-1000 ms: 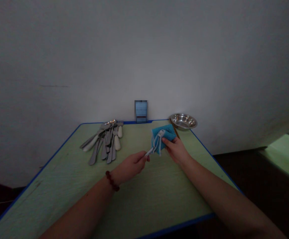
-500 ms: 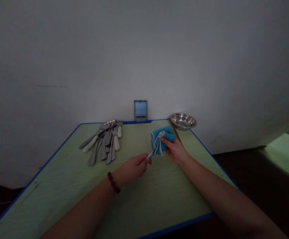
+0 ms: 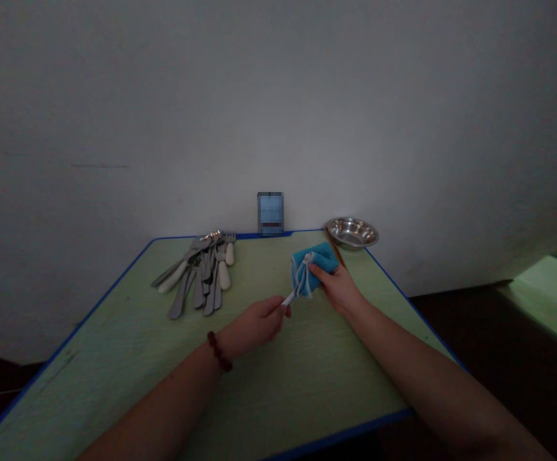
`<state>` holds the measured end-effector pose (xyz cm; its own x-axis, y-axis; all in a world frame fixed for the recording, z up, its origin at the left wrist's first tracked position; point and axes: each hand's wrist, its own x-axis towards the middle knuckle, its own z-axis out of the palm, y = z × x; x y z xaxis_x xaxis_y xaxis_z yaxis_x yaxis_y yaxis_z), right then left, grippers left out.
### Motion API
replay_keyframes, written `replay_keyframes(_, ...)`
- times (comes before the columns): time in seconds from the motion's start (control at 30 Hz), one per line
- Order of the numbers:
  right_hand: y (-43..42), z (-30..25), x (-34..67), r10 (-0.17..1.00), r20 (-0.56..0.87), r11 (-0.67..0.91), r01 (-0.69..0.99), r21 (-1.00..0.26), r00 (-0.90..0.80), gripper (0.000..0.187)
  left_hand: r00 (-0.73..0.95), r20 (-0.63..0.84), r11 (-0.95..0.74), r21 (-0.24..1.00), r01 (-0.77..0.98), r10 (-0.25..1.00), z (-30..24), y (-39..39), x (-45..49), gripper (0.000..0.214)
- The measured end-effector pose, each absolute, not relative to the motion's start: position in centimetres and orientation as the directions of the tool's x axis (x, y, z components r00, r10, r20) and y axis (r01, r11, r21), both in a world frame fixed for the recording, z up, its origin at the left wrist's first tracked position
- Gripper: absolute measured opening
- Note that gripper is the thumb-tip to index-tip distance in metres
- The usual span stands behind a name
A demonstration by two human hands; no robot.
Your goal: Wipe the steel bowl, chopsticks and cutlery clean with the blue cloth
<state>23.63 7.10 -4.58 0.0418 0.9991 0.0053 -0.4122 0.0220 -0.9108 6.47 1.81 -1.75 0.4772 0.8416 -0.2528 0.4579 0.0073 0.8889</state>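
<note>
Your left grip [image 3: 258, 323] pinches a slim white handle [image 3: 289, 298]; your right grip [image 3: 335, 289] clenches a blue cloth [image 3: 314, 262] around its far end, mid-frame, barely shifted from a moment ago.

The cloth [image 3: 324, 259] near the middle is bright blue with white edges, beside a white handle [image 3: 288, 299]. The table [image 3: 115, 346] is pale green with a dark blue border. The bowl [image 3: 352, 232] at upper right is shiny silver.
</note>
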Motion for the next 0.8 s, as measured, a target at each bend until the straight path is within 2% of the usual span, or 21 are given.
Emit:
replay_keyframes(0.2,7.5,-5.2,24.0,0.994,0.088,0.104,-0.301,-0.948,0.064,0.026,0.479,-0.241,-0.015,0.882,0.471,0.844,-2.2,2.1,6.3,0.025)
replay_keyframes(0.43,8.0,-5.2,25.1,0.966,0.219,0.219,0.015,-0.975,0.139,0.032,0.463,-0.229,-0.060,0.846,0.530,0.856,-2.2,2.2,6.1,0.027)
replay_keyframes(0.53,8.0,-5.1,25.6,0.949,0.259,0.224,0.190,-0.956,0.181,0.035,0.454,-0.223,-0.078,0.828,0.555,0.862,-2.1,2.2,6.0,0.028)
replay_keyframes(0.8,7.3,-3.9,25.8,0.911,0.383,0.287,0.431,-0.855,0.153,0.035,0.452,-0.224,-0.089,0.815,0.573,0.863,-2.1,2.3,5.9,0.029)
